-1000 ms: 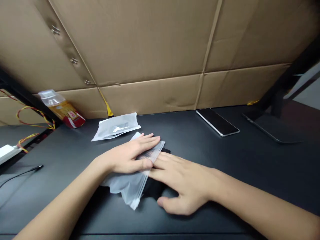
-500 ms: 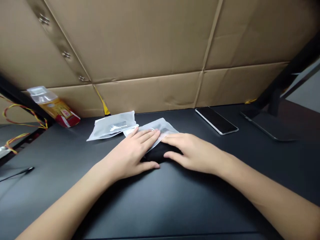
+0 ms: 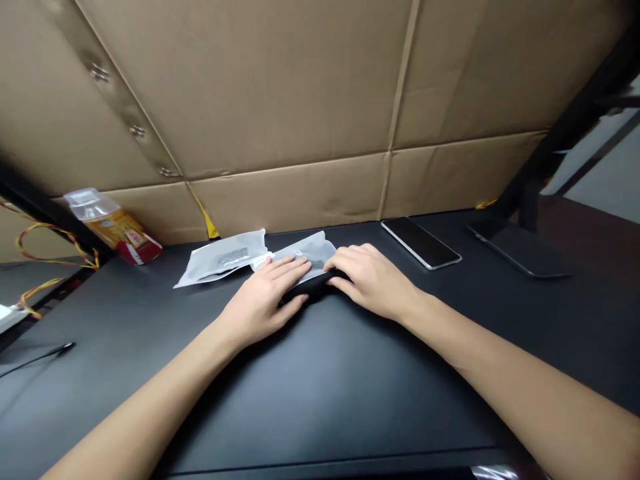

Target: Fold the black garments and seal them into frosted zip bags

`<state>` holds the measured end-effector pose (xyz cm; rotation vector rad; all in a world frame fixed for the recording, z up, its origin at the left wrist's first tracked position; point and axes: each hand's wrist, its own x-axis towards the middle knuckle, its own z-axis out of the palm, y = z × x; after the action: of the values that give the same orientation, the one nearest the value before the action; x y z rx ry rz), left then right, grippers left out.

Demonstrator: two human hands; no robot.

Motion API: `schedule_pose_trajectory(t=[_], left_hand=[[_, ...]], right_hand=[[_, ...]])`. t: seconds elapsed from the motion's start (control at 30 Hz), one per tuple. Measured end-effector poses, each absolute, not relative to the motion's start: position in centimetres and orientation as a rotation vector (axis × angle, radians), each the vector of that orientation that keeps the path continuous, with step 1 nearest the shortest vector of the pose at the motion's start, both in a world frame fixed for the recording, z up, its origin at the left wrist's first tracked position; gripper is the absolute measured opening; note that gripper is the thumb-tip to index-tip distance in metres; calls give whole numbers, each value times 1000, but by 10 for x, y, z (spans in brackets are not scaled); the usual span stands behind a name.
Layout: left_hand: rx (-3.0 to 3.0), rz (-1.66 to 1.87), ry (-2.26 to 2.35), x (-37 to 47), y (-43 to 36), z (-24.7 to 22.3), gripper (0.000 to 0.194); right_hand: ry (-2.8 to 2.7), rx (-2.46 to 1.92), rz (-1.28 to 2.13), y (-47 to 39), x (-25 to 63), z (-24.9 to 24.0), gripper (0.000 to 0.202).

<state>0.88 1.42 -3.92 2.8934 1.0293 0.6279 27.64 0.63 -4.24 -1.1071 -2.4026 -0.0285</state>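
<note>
My left hand lies with its fingers stretched out flat over a frosted white plastic bag, thumb apart. Along the bag's near edge shows a soft-looking black item; whether it is inside or under the bag, I cannot tell. My right hand has curled fingers and a thumb closing on the bag's right edge, close to the black item. Its fingertips are partly hidden. A second frosted bag with dark print lies just left of the first, their edges meeting.
At the back right lie a phone and a dark flat panel. A red and yellow bottle leans at the back left, near coiled wires. A black cable rests on the dark desk. Cardboard stands behind.
My right hand's fingers have curled in from a flatter pose at the bag's right side. Less of the black item shows. The whole view has shifted slightly.
</note>
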Motion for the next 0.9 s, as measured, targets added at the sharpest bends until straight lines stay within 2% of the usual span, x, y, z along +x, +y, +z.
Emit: schedule_pose_trajectory(t=[0.1, 0.3, 0.6, 0.73, 0.8, 0.9], left_hand=[[2924, 863, 964, 11, 15, -45, 41], [2963, 949, 920, 15, 17, -47, 40], [2930, 971, 863, 17, 18, -46, 56], [2941, 794, 841, 9, 25, -43, 84], [2951, 796, 899, 2, 31, -44, 78], [2990, 831, 921, -7, 38, -47, 60]], right_hand=[[-2355, -1074, -74, 3, 272, -41, 14], [-2349, -1087, -204, 7, 273, -44, 9], [-2312, -1080, -347, 5, 268, -41, 23], [-2259, -1167, -189, 10, 286, -37, 22], [-2271, -1130, -30, 15, 297, -37, 14], [-2331, -1035, 128, 19, 302, -42, 31]])
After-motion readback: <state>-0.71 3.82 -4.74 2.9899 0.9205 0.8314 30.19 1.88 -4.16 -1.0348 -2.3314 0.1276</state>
